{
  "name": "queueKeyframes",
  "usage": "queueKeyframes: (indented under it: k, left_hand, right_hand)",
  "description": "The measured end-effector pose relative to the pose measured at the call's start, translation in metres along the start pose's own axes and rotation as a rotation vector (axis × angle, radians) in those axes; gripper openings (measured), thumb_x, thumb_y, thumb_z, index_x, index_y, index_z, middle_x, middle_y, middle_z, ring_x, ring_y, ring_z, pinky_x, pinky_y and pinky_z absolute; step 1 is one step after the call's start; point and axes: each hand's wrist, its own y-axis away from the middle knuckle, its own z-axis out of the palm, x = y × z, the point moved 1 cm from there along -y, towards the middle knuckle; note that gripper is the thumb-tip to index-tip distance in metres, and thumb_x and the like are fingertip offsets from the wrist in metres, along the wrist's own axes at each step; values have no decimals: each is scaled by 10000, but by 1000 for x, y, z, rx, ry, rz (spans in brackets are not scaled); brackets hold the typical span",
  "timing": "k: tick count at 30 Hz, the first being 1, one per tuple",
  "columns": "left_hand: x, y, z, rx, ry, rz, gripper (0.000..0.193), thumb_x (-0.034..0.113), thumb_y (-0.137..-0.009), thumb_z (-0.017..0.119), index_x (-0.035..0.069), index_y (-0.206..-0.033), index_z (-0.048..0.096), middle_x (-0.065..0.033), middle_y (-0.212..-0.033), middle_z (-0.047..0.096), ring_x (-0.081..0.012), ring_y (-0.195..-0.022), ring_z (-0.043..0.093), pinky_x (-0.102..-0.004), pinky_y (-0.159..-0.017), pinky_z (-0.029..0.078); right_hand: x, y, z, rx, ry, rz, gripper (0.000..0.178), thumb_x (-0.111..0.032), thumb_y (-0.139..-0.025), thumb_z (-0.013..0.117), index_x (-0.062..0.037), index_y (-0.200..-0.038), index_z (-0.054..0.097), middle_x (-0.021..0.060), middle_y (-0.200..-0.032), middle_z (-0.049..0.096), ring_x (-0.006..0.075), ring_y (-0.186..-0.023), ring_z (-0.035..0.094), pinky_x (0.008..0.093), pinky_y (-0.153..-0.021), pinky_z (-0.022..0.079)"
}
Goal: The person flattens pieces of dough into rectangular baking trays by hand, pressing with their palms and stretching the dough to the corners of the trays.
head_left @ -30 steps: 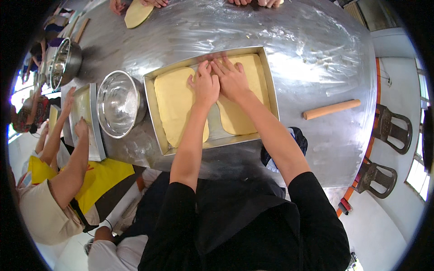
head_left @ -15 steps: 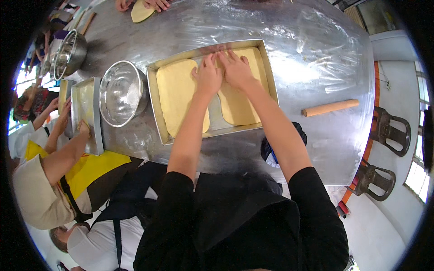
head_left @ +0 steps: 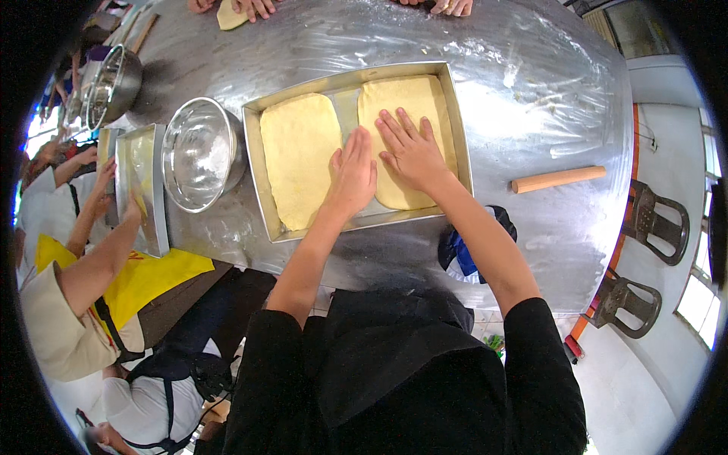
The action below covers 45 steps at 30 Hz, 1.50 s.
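A rectangular metal baking pan stands in front of me, holding two flat slabs of pale yellow dough side by side with a strip of bare pan between them. My right hand lies palm down on the right dough slab, fingers stretched. Over the gap, my left hand is turned on its side with straight fingers, along the inner edge of the left dough slab. Neither hand holds anything.
Left of the pan are a steel bowl and another pan that a co-worker handles. On the right lie a wooden rolling pin and, near the table edge, a dark blue bundle. Other people's hands work across the steel table.
My hands have come nearer from the far middle of the pan and moved apart. The right one now lies flat on its slab. Another pair of hands has appeared at the far edge.
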Motion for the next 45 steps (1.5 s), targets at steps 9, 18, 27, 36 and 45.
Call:
queueKeyframes:
  k: [9, 18, 27, 36, 45]
  left_hand:
    - [35, -35, -6, 82, 379, -545, 599, 79, -829, 476, -135, -1342, 252, -326, -1229, 466, -444, -1166, 431, -450, -985, 353]
    - [6, -54, 16, 412, 660, -518, 497, 29, -842, 404, -117, -1310, 320, -290, -1244, 495, -380, -1156, 504, -401, -950, 396]
    - [-1, -76, 5, 326, 891, -587, 523, -5, -846, 350, -109, -1352, 273, -280, -1405, 326, -309, -1344, 303, -343, -1086, 264]
    - [-9, -93, -13, 344, 1228, -652, 540, 16, -880, 340, -98, -1386, 191, -249, -1422, 313, -278, -1337, 312, -324, -1089, 258]
    - [-12, -104, -20, 323, 1218, -620, 536, 30, -901, 341, -69, -1402, 179, -221, -1425, 322, -258, -1326, 329, -324, -1083, 262]
  right_hand:
    - [3, -36, 8, -11, 13, 50, 599, -323, -913, 423, -146, -1450, 225, 4, -1525, 173, 236, -1401, 167, 580, -1065, 213]
    - [3, -42, 11, 166, -28, 33, 533, -304, -887, 431, -180, -1399, 353, -23, -1484, 287, 247, -1371, 251, 615, -1033, 232]
    - [-6, -60, 5, 31, 10, 114, 539, -331, -913, 386, -204, -1429, 300, -39, -1497, 259, 263, -1392, 201, 633, -1034, 184]
    - [-11, -68, 12, 136, -65, 66, 532, -308, -880, 407, -157, -1389, 379, -18, -1455, 346, 277, -1376, 235, 660, -1026, 172]
    - [-16, -79, 11, 151, -120, 112, 564, -315, -868, 424, -152, -1403, 354, -4, -1465, 327, 272, -1392, 198, 665, -1030, 147]
